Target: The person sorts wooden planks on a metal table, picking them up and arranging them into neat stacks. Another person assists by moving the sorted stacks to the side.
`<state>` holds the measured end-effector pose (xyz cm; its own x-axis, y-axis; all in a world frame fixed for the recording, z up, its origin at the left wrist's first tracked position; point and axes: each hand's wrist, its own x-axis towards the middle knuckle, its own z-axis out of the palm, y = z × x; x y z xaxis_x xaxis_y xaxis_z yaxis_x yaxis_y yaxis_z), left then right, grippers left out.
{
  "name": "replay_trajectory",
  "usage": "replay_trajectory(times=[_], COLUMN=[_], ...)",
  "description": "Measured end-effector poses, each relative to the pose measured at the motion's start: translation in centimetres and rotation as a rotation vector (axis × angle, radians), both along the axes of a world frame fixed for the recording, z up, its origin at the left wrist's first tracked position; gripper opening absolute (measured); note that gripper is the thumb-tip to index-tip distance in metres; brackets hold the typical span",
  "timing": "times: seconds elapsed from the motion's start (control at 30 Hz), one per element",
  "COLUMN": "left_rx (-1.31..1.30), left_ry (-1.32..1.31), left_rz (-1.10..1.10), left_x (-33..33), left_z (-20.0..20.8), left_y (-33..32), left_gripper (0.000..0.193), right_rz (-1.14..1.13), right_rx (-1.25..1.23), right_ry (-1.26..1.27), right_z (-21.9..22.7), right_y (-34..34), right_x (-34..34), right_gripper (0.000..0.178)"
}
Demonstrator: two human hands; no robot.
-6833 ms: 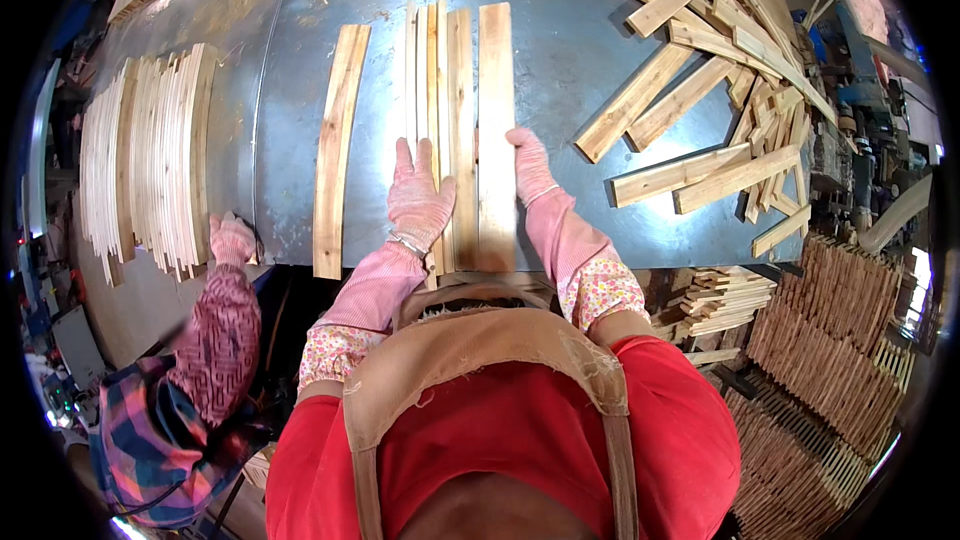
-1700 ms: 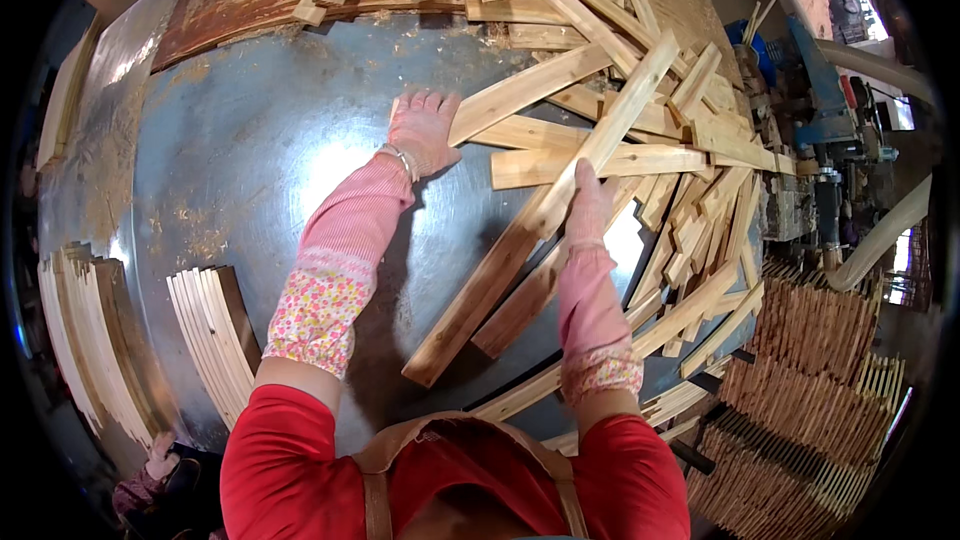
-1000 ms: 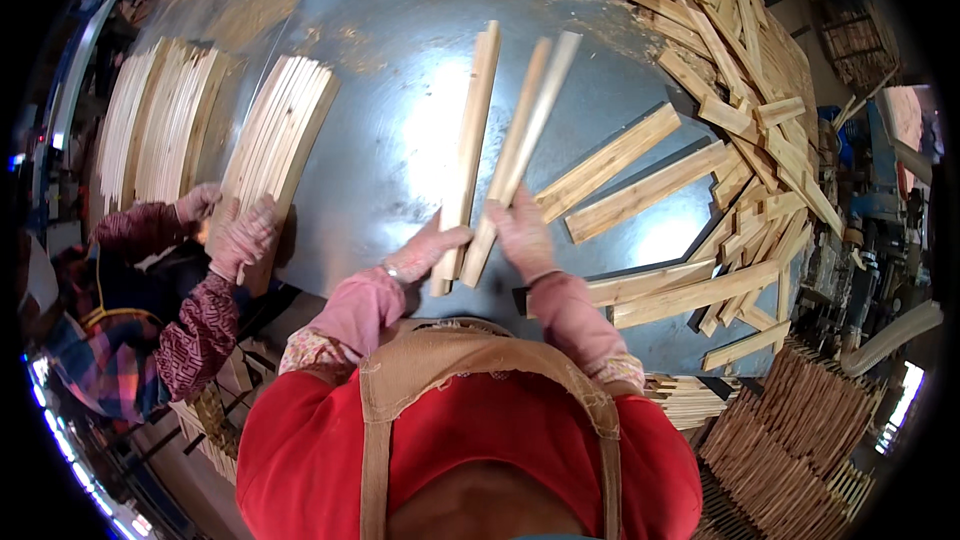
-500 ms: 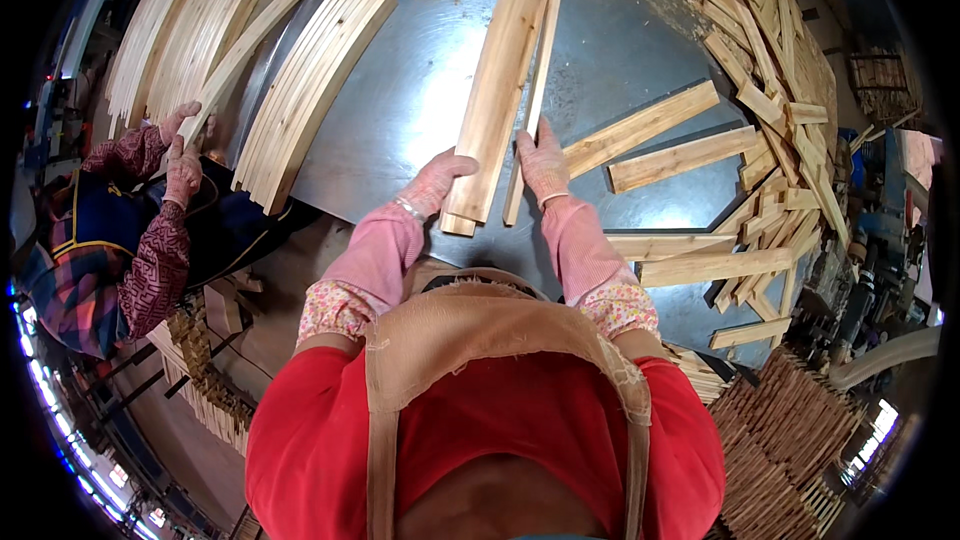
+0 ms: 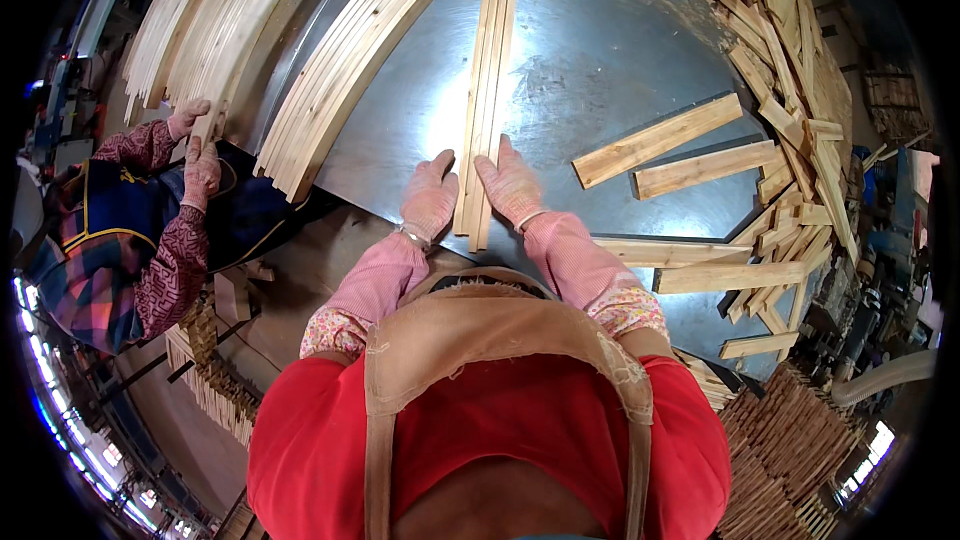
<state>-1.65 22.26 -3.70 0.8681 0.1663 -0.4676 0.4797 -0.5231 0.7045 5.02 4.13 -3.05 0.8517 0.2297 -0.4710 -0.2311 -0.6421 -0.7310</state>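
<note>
A narrow bundle of long wooden slats point(image 5: 487, 90) stands on edge in front of me, pressed side by side on the grey metal table point(image 5: 400, 125). My left hand point(image 5: 430, 200), in a pinkish work glove, lies along the bundle's left side with its fingers stretched out. On the opposite side my right hand point(image 5: 510, 185) is also flat, fingers extended, its fingertips at the slats. The slats sit between the two palms, their near ends slightly uneven.
A bundle of slats point(image 5: 340, 80) lies to the left. Beyond it a co-worker's gloved hands point(image 5: 200, 155) handle wood beside more slats point(image 5: 185, 30). Several loose boards point(image 5: 660, 140) lie at right, before a heaped wood pile point(image 5: 800, 120). Stacked wood point(image 5: 780, 430) stands lower right.
The boards between my hands were lying flat and apart; now they stand on edge, pressed together. My right hand has moved left. The co-worker's slat has swung against the others.
</note>
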Motion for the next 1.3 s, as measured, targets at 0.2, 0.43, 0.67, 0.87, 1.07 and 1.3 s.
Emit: replay_trajectory(times=[0.2,0.43,0.67,0.87,1.07,1.3], left_rx=[0.503,0.576,0.5,0.424,0.677,0.565], left_ry=[0.093,-0.026,0.012,-0.054,-0.001,-0.006], left_rz=[-0.243,-0.297,-0.473,-0.43,-0.415,-0.405], left_x=[1.1,1.0,2.4,2.6,2.4,3.1], left_z=[6.2,3.9,5.5,4.4,5.3,6.8], left_y=[-4.3,-2.1,-0.4,-3.6,-5.5,-6.4], left_gripper=[0.109,0.101,0.103,0.107,0.11,0.11], right_rz=[-0.009,-0.611,-0.788,-0.05,-0.473,-1.028], right_rx=[-0.791,-0.798,-0.128,0.12,-0.918,-0.198], right_ry=[-0.438,-0.238,-0.19,-0.048,-0.183,-0.238], right_z=[3.9,-1.4,-1.3,2.0,1.3,-3.2], right_y=[-7.2,-18.1,-17.2,-4.0,-20.3,-27.1], right_x=[7.1,3.9,-0.5,-5.8,4.3,4.0], right_gripper=[0.071,0.098,0.085,0.071,0.095,0.076])
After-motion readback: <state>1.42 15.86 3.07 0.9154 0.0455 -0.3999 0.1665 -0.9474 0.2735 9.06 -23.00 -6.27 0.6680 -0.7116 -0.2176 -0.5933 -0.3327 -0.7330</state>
